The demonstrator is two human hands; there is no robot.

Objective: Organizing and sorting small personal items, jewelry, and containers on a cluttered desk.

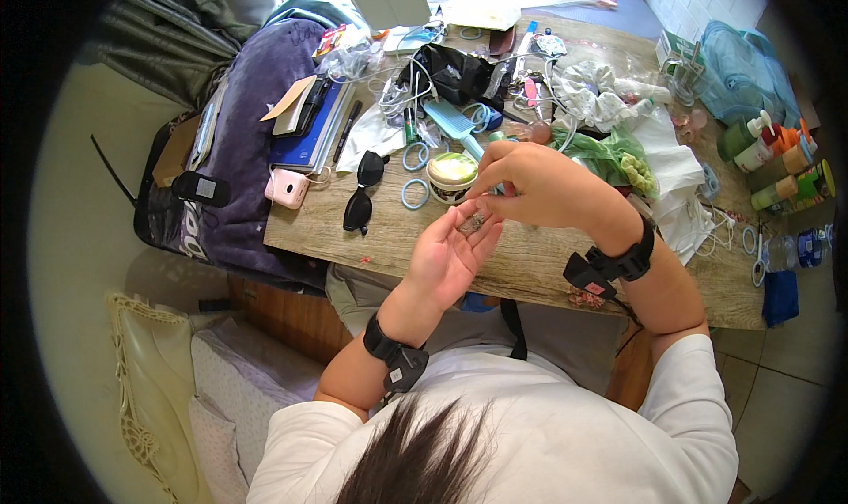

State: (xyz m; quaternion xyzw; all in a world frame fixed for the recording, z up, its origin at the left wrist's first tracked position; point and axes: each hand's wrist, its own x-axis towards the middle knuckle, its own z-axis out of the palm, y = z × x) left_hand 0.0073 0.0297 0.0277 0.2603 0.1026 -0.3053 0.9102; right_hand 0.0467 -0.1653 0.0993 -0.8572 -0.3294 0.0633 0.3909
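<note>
My left hand (pixel 452 252) is held palm up over the front edge of the wooden table (pixel 530 265), with a few small glittery items (pixel 472 222) resting on its fingers. Above it, my right hand (pixel 534 184) reaches down, its fingertips pinched together right at those small items. What exactly the fingertips pinch is too small to tell. Just behind the hands stands a round jar with a pale green lid (pixel 451 174). Both wrists wear black bands.
Black sunglasses (pixel 363 192), blue hair rings (pixel 415 193), a pink phone (pixel 286 188), a blue notebook (pixel 309 133) and a blue comb (pixel 453 122) lie left of the hands. Tangled cables, plastic bags, tissue and bottles (pixel 777 164) crowd the back and right. A purple blanket (pixel 252 142) hangs at the left.
</note>
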